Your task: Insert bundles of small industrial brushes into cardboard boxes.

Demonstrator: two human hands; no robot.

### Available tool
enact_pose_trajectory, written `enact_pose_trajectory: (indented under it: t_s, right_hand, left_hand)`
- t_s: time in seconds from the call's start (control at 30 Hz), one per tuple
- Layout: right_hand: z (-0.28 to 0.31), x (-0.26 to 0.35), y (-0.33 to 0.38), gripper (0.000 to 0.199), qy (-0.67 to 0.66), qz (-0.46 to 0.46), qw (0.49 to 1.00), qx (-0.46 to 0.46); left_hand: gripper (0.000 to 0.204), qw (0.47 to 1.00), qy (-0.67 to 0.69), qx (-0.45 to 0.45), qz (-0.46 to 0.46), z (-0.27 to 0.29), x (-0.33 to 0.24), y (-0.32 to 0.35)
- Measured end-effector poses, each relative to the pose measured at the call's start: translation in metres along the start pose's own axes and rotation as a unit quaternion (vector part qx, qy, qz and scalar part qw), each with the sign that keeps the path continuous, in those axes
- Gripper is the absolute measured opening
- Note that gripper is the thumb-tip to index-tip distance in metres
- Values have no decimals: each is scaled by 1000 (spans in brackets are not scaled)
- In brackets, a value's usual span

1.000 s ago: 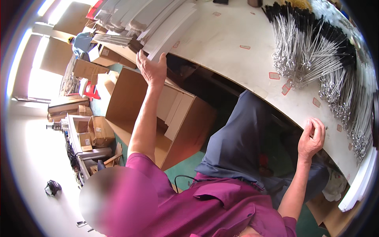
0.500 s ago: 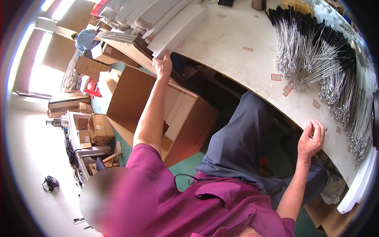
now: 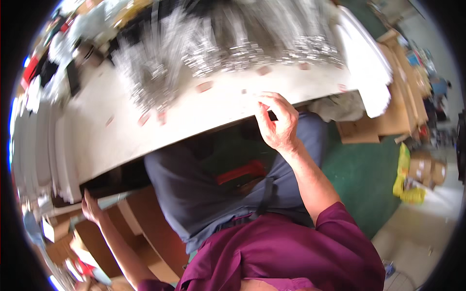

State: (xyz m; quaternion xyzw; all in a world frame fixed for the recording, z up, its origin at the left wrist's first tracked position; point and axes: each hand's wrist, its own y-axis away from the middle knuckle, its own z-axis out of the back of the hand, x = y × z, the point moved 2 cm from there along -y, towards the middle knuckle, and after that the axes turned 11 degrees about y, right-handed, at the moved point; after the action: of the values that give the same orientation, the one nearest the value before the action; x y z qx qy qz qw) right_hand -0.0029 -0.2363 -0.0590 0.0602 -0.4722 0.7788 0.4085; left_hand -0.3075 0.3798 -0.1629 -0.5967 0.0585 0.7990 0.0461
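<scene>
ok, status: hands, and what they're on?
Right hand gripping the table edge, empty. Left hand down low by the cardboard boxes, too blurred to tell if it holds anything. Metal rods piled on top, untouched.

We see a broad, pale work table with a flat, light top and a curved near edge; small tan tape patches dot its surface. Our right hand grips that near edge, fingers bent over the top. Our left hand reaches far out to the low left, touching the edge of a stack of long white flat strips lying at the table's left end
</scene>
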Motion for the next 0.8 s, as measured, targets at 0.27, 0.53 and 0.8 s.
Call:
enact_pose_trajectory:
  t_s: [0.27, 0.53, 0.8]
  right_hand:
    - [154, -177, 7, 46, 462, -133, 877, -3]
    - [232, -242, 13, 61, 594, -200, 774, 90]
    - [240, -237, 16, 57, 568, -194, 798, 57]
  left_hand:
    - [22, 908, -92, 202, -356, -81, -107, 220]
    - [28, 758, -78, 314, -566, -172, -152, 283]
    - [28, 748, -59, 381, -540, -229, -137, 297]
